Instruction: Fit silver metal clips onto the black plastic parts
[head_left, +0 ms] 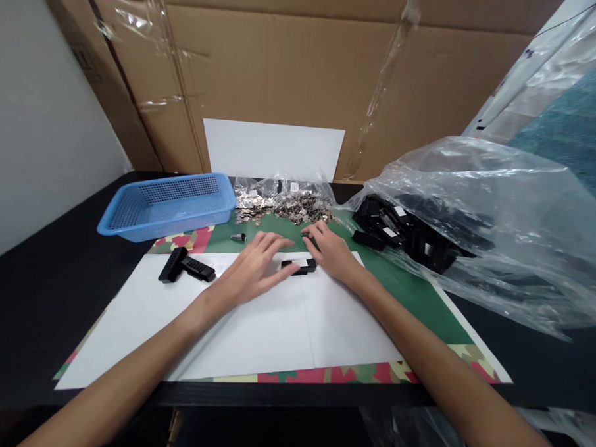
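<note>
A black plastic part (304,268) with a white label lies on the white paper between my hands. My left hand (254,268) is open, fingers spread, with its thumb at the part's left end. Just behind the part, my right hand (332,253) has its thumb and forefinger brought together around something small and dark, too small to name. Beyond the hands lies a heap of small silvery metal pieces (303,207), partly inside clear bags. Two more black parts, an upright-lying one (173,265) and a slotted one (198,268), touch each other left of my left hand.
A blue plastic basket (174,226) stands at the back left. A small metallic nozzle-like piece (239,237) lies on the green sheet (399,280). At right, a large clear bag (516,213) spills black parts (391,231). Cardboard (285,71) walls the back.
</note>
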Available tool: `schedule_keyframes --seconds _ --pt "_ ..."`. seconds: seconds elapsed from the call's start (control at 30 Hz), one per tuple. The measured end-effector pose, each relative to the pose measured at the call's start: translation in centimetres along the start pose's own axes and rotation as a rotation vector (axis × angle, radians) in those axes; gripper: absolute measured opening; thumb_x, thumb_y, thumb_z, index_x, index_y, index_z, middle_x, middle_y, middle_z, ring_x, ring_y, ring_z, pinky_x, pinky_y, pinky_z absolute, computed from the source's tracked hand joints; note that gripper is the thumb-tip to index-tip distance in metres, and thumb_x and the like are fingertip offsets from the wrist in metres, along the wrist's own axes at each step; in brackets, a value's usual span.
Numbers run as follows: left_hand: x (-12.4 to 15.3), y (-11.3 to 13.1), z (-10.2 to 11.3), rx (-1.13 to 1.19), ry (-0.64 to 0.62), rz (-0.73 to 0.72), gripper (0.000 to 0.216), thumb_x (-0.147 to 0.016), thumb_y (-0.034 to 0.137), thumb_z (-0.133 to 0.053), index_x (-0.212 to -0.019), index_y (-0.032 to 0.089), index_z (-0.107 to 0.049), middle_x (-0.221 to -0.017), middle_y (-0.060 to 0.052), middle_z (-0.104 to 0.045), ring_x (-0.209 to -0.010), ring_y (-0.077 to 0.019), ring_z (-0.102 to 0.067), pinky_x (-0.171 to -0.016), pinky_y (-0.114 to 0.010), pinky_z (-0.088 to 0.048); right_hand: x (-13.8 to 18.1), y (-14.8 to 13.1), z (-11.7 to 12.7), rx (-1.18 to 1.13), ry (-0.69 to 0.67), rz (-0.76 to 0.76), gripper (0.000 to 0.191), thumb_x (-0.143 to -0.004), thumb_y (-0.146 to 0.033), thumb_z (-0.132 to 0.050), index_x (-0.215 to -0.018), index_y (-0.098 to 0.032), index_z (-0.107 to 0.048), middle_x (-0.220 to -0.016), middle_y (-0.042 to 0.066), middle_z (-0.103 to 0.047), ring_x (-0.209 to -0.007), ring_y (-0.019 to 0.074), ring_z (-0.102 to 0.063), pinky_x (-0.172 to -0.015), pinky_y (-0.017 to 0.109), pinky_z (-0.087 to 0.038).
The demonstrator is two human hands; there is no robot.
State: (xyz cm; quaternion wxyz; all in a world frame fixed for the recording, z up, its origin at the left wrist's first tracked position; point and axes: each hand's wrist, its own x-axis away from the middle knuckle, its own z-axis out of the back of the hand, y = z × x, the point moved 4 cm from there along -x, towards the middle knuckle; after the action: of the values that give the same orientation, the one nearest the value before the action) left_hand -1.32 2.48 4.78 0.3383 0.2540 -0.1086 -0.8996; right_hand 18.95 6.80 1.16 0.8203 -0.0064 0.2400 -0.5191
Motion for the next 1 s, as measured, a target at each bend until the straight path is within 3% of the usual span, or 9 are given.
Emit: schedule_keyframes --seconds 0.07,0.17,0.43,0.53,0.63,0.73,0.9,1.0 --pt "0.0 0.7 -0.7 0.049 -0.084 -0.092 0.047 -0.103 0.048 -0.052 -0.144 0.025 -0.05 -0.133 -0.011 -0.061 -0.122 -0.0275 -0.056 -0.109 -0.044 -0.043 0.0 0.0 0.0 -0.011 0.001 0.0 0.017 -0.105 -0.022 -0.049 -0.117 -0.019 -0.06 -0.116 0.011 -0.06 -0.098 0.0251 -0.068 -0.089 0.037 -0.054" --pt "0.1 0.7 -1.6 0.069 -0.144 -0.15 0.042 -0.105 0.04 -0.051 -0.145 0.027 -0.052 -0.126 -0.01 -0.065 -0.119 -0.0262 -0.06 -0.105 -0.043 -0.047 0.0 0.1 0.0 -0.017 0.007 -0.003 0.017 -0.105 -0.022 -0.049 -0.117 -0.02 -0.06 -0.115 0.01 -0.06 -0.097 0.0246 -0.068 -0.087 0.036 -0.054" --pt "0.2 0.1 -0.7 0.023 -0.074 -0.081 0.04 -0.11 0.03 -0.034 -0.144 0.026 -0.053 -0.114 -0.009 -0.062 -0.106 -0.0233 -0.06 -0.095 -0.038 -0.049 0.0 -0.1 0.1 -0.006 -0.001 -0.002 0.016 -0.105 -0.021 -0.049 -0.116 -0.021 -0.06 -0.114 0.01 -0.062 -0.097 0.0249 -0.068 -0.087 0.036 -0.053" --pt "0.1 0.3 -0.1 -0.024 -0.089 -0.062 0.039 -0.11 0.026 -0.028 -0.13 0.023 -0.061 -0.104 -0.009 -0.059 -0.101 -0.0238 -0.057 -0.091 -0.037 -0.047 0.0 -0.2 0.2 0.004 -0.008 -0.006 0.016 -0.106 -0.022 -0.049 -0.116 -0.02 -0.061 -0.111 0.01 -0.063 -0.096 0.025 -0.067 -0.086 0.036 -0.053" --pt "0.1 0.5 0.5 -0.065 -0.066 -0.029 0.03 -0.108 0.037 -0.038 -0.115 0.021 -0.063 -0.098 -0.007 -0.059 -0.096 -0.025 -0.055 -0.089 -0.038 -0.045 0.0 -0.2 0.3 -0.002 -0.009 -0.004 0.016 -0.106 -0.022 -0.048 -0.116 -0.02 -0.06 -0.111 0.01 -0.064 -0.097 0.0248 -0.067 -0.087 0.036 -0.052" --pt "0.1 0.2 0.7 -0.088 -0.037 -0.002 0.032 -0.102 0.049 -0.054 -0.12 0.024 -0.061 -0.103 -0.007 -0.061 -0.101 -0.0269 -0.056 -0.084 -0.035 -0.045 0.0 -0.2 0.2 -0.01 -0.014 -0.002 0.015 -0.106 -0.021 -0.047 -0.115 -0.02 -0.059 -0.112 0.01 -0.063 -0.097 0.025 -0.067 -0.086 0.035 -0.052" --pt "0.2 -0.7 -0.5 -0.059 -0.13 0.024 0.02 -0.103 0.026 -0.051 -0.121 0.024 -0.061 -0.107 -0.005 -0.067 -0.091 -0.0211 -0.067 -0.074 -0.029 -0.044 -0.1 -0.3 0.3 -0.011 0.003 -0.006 0.016 -0.109 -0.02 -0.04 -0.105 -0.02 -0.057 -0.108 0.01 -0.064 -0.091 0.0239 -0.067 -0.079 0.034 -0.051" --pt "0.3 -0.9 -0.7 -0.036 -0.181 0.061 0.014 -0.099 0.024 -0.056 -0.112 0.023 -0.062 -0.096 -0.002 -0.071 -0.081 -0.02 -0.069 -0.069 -0.028 -0.042 -0.1 -0.7 1.0 0.058 0.096 0.05 0.019 -0.11 -0.023 -0.038 -0.107 -0.018 -0.056 -0.109 0.011 -0.066 -0.084 0.0227 -0.068 -0.068 0.031 -0.048"
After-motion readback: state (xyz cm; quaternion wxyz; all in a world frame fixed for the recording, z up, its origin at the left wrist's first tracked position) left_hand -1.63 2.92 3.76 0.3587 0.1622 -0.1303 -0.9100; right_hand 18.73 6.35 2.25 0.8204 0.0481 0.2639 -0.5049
